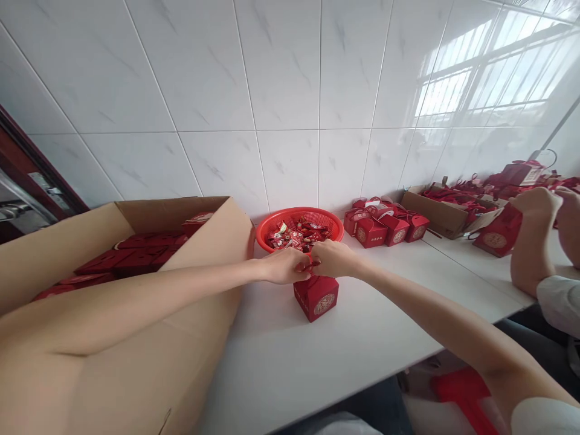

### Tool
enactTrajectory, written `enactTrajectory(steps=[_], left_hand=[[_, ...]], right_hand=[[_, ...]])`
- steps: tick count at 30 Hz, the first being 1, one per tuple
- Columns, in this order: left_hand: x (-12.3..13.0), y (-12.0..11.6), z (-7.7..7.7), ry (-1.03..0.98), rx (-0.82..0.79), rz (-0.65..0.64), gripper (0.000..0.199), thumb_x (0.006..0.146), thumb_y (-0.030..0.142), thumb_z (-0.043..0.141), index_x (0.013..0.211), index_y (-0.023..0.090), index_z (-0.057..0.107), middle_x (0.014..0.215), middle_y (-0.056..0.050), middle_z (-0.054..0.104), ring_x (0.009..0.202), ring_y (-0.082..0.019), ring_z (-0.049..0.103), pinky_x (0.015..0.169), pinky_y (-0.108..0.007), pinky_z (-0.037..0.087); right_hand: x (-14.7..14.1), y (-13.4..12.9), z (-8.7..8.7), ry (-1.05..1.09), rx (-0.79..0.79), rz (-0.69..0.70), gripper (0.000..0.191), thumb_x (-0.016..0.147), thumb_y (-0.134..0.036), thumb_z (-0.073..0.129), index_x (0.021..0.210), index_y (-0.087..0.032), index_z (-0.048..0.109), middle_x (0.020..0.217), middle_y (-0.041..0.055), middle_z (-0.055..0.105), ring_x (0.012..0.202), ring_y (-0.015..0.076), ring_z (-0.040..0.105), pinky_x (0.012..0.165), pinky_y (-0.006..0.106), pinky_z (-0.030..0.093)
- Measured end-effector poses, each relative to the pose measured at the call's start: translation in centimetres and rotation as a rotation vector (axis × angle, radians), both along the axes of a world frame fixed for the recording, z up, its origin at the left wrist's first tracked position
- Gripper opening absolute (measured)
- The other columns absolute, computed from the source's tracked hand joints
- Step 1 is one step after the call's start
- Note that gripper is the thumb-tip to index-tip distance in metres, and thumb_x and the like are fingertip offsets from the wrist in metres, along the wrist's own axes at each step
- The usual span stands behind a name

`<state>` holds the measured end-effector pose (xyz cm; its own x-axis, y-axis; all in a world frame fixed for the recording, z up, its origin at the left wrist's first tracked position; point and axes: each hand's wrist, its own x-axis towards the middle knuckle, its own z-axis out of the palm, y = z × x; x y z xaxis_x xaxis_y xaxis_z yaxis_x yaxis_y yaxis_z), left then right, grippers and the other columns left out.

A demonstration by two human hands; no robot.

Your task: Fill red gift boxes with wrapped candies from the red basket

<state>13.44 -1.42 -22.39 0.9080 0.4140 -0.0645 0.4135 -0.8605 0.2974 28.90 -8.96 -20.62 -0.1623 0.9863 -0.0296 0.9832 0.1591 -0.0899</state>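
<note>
A small red candy box (316,298) with a round gold pattern stands upright on the white table (272,362). Both my hands meet just above its top, fingers pinched round what looks like a red ribbon (311,263). My left hand (283,266) is closed on the left side of it, and my right hand (336,258) is closed on the right. The fingers hide most of the ribbon and part of the lid. Right behind my hands sits a red plastic basket (335,232) holding wrapped candies (294,234).
On the left a large cardboard carton (212,338) holds several red boxes (140,257). More red boxes (371,232) stand right of the basket, near an open cardboard box (446,219) of red pieces. Another person's hands (534,223) work at a red box (498,232) far right.
</note>
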Motion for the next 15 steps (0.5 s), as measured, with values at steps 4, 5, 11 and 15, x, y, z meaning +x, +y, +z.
enactTrajectory(steps=[4, 5, 11, 15], left_hand=[[0.2, 0.2, -0.6, 0.024, -0.023, 0.019, 0.022, 0.080, 0.034, 0.059, 0.065, 0.020, 0.049, 0.070, 0.000, 0.058, 0.066, -0.016, 0.057, 0.055, -0.026, 0.035], [0.2, 0.2, -0.8, 0.031, -0.040, 0.028, 0.022, 0.080, 0.034, 0.060, 0.066, 0.020, 0.051, 0.069, 0.000, 0.058, 0.067, -0.017, 0.057, 0.056, -0.026, 0.036], [0.0, -0.1, -2.1, 0.066, -0.051, 0.063, 0.023, 0.078, 0.038, 0.065, 0.067, 0.020, 0.055, 0.074, -0.001, 0.063, 0.071, -0.018, 0.058, 0.059, -0.027, 0.037], [0.0, -0.6, -2.2, 0.072, -0.034, 0.031, 0.024, 0.076, 0.037, 0.068, 0.067, 0.020, 0.055, 0.075, -0.002, 0.063, 0.074, -0.019, 0.060, 0.059, -0.027, 0.037]], right_hand=[[-0.6, 0.0, 0.5, -0.063, 0.017, -0.031, 0.010, 0.078, -0.027, 0.061, 0.081, -0.019, 0.067, 0.083, 0.0093, 0.069, 0.077, 0.0229, 0.065, 0.054, 0.026, 0.033], [-0.7, 0.0, 0.5, -0.073, 0.022, -0.035, 0.011, 0.078, -0.026, 0.060, 0.082, -0.018, 0.067, 0.084, 0.0096, 0.069, 0.077, 0.0232, 0.065, 0.054, 0.026, 0.033], [-1.4, -0.7, 0.8, -0.096, 0.057, -0.040, 0.014, 0.081, -0.026, 0.056, 0.086, -0.019, 0.067, 0.081, 0.0081, 0.068, 0.076, 0.0216, 0.064, 0.052, 0.027, 0.030], [-2.1, -1.3, 1.2, -0.097, 0.050, -0.035, 0.012, 0.079, -0.022, 0.056, 0.085, -0.019, 0.066, 0.081, 0.0072, 0.067, 0.075, 0.0204, 0.062, 0.053, 0.027, 0.030]])
